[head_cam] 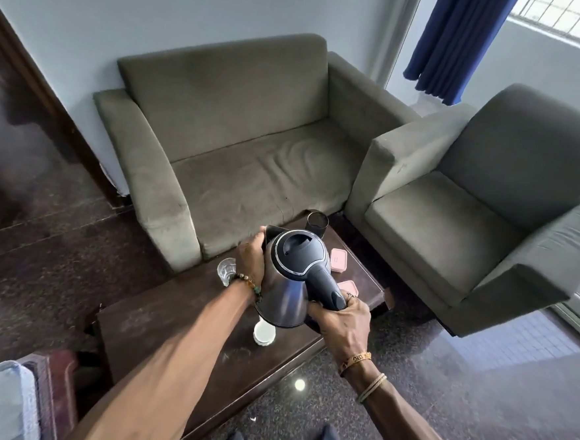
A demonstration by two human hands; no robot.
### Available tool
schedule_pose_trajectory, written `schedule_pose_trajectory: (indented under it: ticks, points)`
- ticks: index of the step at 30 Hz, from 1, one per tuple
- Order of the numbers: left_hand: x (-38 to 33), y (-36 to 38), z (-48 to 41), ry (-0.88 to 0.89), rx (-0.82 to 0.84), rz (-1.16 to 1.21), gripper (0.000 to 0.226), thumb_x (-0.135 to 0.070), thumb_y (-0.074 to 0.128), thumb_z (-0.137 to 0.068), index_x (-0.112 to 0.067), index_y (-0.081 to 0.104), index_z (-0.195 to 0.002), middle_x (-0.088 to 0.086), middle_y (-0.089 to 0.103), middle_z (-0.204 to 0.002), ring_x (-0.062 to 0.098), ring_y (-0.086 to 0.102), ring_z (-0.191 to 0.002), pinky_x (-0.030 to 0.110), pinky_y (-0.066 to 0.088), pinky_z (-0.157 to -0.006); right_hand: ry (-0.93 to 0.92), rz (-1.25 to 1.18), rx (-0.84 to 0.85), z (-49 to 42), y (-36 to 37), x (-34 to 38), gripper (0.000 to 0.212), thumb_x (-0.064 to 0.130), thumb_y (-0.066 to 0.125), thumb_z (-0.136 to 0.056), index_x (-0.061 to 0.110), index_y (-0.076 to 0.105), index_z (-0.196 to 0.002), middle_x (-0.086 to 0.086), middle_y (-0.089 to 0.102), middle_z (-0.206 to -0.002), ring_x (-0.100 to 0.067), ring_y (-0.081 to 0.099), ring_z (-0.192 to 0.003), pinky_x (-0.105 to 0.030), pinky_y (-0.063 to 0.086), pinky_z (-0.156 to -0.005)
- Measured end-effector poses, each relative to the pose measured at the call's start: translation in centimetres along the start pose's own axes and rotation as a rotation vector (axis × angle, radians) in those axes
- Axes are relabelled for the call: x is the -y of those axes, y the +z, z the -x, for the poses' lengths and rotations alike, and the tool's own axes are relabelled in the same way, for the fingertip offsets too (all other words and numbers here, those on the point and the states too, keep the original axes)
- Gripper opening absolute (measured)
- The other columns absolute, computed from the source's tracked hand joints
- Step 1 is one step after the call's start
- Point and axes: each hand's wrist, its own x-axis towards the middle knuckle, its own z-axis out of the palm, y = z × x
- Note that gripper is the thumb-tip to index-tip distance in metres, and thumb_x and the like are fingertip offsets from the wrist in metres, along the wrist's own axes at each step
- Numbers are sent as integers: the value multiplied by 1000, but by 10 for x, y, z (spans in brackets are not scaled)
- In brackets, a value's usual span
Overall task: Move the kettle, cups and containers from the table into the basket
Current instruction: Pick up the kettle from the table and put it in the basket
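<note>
Dark low table (pixel 171 331) below me: my right hand (pixel 341 321) grips the kettle (pixel 287 288) handle at five o'clock, my left hand (pixel 250 260) cups its side at nine o'clock.

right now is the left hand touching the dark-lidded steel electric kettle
Touching. The head view shows the left hand cupped against the side of the steel electric kettle with no gap, while the right hand grips its handle.

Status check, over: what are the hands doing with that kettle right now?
Right hand grips kettle handle, left hand holds its side. Kettle tilted, partly hiding white cup. Glass, dark cup, pink containers on table.
</note>
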Motion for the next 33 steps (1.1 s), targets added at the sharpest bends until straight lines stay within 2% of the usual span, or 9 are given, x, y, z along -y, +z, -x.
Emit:
schedule_pose_trajectory:
  ticks: [3,7,10,15,18,20,26,31,33]
  points:
    - [3,16,-8,-2,-76,86,38,-20,50,-98,11,66,-80,34,64,-99,43,59,-83,48,46,-78,10,-10,40,-27,0,-7,29,44,76,-51,27,61,-69,6,51,-51,-14,52,-54,-50,55,-54]
    - [14,30,-16,-32,-111,106,35,-18,47,-99,6,71,-93,28,69,-105,42,60,-105,46,47,-86,-28,18,98,-57,-2,-17,24,39,77,-50,22,64,-61,21,57,-57,-3,50,-51,-47,54,-47]
    - [20,40,-26,-81,-178,103,36,-22,48,-99,5,71,-94,28,69,-107,34,65,-104,48,47,-89,-54,52,211,-83,-8,-19,26,32,74,-52,12,60,-61,9,48,-46,-7,45,-49,-46,52,-47]
    - [13,49,-42,-167,-199,108,36,-15,39,-101,6,58,-124,30,59,-125,39,58,-115,50,44,-101,-88,149,294,-128,-12,-5,38,48,67,-46,16,65,-67,-3,54,-50,-9,47,-50,-37,52,-53]
    - [3,49,-44,-152,-399,322,31,-18,52,-97,8,69,-102,4,74,-83,7,63,-74,25,52,-75,-125,149,382,-144,-9,3,33,40,72,-50,12,64,-65,4,49,-50,-8,43,-52,-37,48,-51]
    - [-3,45,-45,-181,-482,442,29,-15,55,-96,9,70,-101,-1,70,-76,0,58,-67,13,48,-59,-143,151,449,-149,-1,6,29,31,75,-56,8,61,-64,2,48,-53,-10,42,-54,-37,45,-51]
    - [12,15,-56,-206,-568,510,28,-16,58,-94,8,70,-101,11,62,-90,15,51,-82,15,44,-58,-230,179,514,-143,30,12,39,37,72,-54,5,51,-59,7,39,-48,-8,32,-49,-28,32,-45]
    - [44,-18,-66,-196,-530,472,27,-17,58,-93,5,73,-96,-9,69,-69,-5,56,-61,10,45,-54,-197,206,667,-132,57,6,54,49,75,-54,2,53,-67,7,43,-52,-10,34,-53,-29,33,-47]
    - [57,-29,-68,-174,-497,438,27,-18,57,-94,2,75,-94,-6,72,-73,-8,57,-61,13,46,-59,-110,219,720,-126,70,9,65,62,73,-54,1,55,-67,3,51,-55,-11,42,-55,-31,38,-52]
